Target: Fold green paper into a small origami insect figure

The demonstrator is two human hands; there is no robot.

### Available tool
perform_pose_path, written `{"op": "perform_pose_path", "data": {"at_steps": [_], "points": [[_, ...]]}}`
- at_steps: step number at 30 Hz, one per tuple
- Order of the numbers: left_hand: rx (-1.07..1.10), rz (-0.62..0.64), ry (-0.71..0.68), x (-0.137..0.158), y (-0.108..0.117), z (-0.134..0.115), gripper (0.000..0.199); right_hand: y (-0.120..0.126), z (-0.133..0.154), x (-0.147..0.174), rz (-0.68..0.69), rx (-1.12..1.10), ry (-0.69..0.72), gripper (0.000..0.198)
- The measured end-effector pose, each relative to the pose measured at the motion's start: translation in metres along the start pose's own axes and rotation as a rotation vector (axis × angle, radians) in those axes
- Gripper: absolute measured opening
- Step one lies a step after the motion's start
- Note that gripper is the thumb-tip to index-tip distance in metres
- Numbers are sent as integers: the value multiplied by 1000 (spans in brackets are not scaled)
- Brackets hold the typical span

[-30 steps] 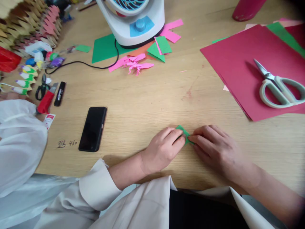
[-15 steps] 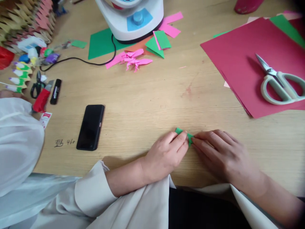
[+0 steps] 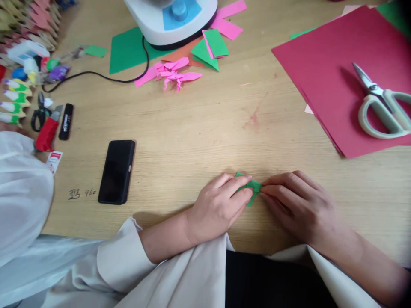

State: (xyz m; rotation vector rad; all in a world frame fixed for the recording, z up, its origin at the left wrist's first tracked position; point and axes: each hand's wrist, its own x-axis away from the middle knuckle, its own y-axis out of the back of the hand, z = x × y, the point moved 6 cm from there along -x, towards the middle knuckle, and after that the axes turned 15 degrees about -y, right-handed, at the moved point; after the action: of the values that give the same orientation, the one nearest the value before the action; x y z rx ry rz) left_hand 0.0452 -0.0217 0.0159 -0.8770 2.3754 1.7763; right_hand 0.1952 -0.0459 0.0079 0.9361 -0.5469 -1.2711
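Note:
A small piece of folded green paper [image 3: 254, 185] lies on the wooden table [image 3: 199, 141] near its front edge. My left hand [image 3: 215, 207] presses on it from the left, fingertips holding it against the tabletop. From the other side, my right hand [image 3: 298, 205] pinches the paper's right end between thumb and fingers. Part of the paper is hidden under the left fingers. Beyond my hands rest a pink folded-paper figure [image 3: 178, 76] and folded green paper pieces [image 3: 216, 45].
White-handled scissors [image 3: 382, 107] lie on red paper sheets [image 3: 308, 64] at right. A black phone [image 3: 116, 171] is left of my hands. Behind stands a white appliance [image 3: 192, 30] with a black cord. A box cutter [image 3: 47, 133] and a person's white sleeve [image 3: 24, 184] are far left.
My left fingers have spread a little, so more of the green paper shows, including a flap pointing toward me. The whole view has shifted slightly.

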Motion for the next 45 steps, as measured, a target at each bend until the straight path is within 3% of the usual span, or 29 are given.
{"op": "perform_pose_path", "data": {"at_steps": [8,20,45], "points": [[170,-94,142,-7,-5,16,10,3,-1,-10,-27,-128,-118,11],[281,-97,246,-7,-9,19,7,1,-7,-12,35,-155,-260,3],[325,-99,260,-5,-9,20,6,1,-6,-14,-29,-74,-266,8]]}}
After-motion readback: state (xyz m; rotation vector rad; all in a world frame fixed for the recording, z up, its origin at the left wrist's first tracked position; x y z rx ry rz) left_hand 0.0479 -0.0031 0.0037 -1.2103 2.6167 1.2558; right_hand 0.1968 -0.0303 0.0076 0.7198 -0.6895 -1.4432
